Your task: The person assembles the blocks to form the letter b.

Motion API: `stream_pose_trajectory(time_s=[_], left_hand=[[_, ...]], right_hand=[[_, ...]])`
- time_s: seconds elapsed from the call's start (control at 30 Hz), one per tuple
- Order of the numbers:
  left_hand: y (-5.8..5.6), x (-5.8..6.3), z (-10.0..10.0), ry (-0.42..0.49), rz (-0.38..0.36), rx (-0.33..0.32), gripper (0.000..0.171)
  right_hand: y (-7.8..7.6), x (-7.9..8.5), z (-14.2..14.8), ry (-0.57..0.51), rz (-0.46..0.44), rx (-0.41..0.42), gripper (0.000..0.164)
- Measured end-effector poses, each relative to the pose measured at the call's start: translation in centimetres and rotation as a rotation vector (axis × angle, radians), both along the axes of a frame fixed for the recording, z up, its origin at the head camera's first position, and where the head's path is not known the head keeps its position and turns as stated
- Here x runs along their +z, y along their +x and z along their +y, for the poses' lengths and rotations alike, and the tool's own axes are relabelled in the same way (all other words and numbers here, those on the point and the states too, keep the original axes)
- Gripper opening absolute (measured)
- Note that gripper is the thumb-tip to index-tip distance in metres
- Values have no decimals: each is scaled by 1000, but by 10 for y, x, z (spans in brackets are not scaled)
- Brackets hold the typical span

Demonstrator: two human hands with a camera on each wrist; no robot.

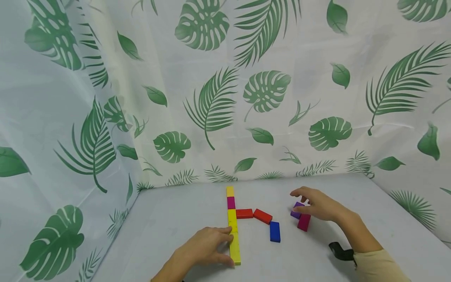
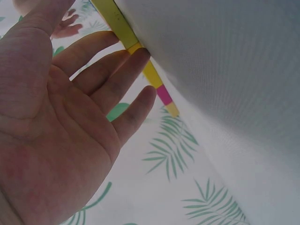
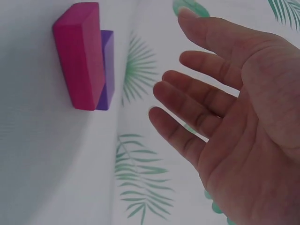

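Note:
My left hand [image 1: 209, 246] rests beside a straight row of blocks, its fingers and thumb fairly straight along the near yellow block [image 1: 235, 252]. Farther up the row come another yellow block [image 1: 232, 220], a magenta block [image 1: 231, 203] and a pale yellow block [image 1: 230, 191]. In the left wrist view, fingertips reach the yellow block [image 2: 121, 28]. My right hand [image 1: 318, 205] hovers over a purple block [image 1: 295, 214] and a second magenta block [image 1: 303, 223], fingers loosely spread. The right wrist view shows that magenta block [image 3: 79, 56] apart from the hand, which holds nothing.
From the row's right side, a red block [image 1: 244, 214], a second red block [image 1: 262, 216] and a blue block [image 1: 275, 232] curve toward the near side of the white table [image 1: 176, 211]. A leaf-patterned curtain [image 1: 218, 164] stands behind and at both sides.

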State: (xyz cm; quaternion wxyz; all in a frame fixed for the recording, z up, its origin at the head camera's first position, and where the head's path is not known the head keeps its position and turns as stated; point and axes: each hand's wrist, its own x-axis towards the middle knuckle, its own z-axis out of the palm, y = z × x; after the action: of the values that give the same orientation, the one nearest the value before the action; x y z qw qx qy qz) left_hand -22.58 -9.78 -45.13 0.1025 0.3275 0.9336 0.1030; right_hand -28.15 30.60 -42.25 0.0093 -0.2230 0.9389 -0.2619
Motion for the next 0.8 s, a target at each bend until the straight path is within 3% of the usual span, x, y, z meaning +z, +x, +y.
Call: stream_pose_trajectory(time_s=[0.47, 0.8], left_hand=[[-1, -2, 2, 2, -21, 11, 65], [-1, 1, 0, -4, -3, -4, 66]], right_hand=[[-5, -14, 3, 51, 22, -65, 50], [-10, -26, 6, 72, 8, -36, 47]])
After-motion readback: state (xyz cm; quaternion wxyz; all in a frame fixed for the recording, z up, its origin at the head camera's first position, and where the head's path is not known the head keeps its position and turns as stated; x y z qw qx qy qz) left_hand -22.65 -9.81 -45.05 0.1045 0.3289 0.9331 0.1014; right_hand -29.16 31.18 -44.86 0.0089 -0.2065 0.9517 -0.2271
